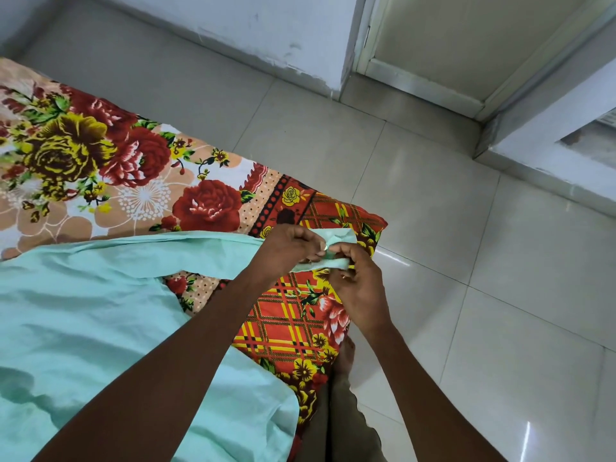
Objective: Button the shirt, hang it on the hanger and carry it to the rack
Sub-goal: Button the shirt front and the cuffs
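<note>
home bedroom; bed [140,168] with floral sheet [83,145]; glossy tiled floor [466,295]; scuffed painted wall [266,28]; door frame [433,91] in corner

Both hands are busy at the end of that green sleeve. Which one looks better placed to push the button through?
Probably the right hand: its fingers pinch the mint-green shirt cuff at the small pale button. The left hand grips the cuff beside it, seemingly steadying the fabric over the floral bedsheet.
</note>
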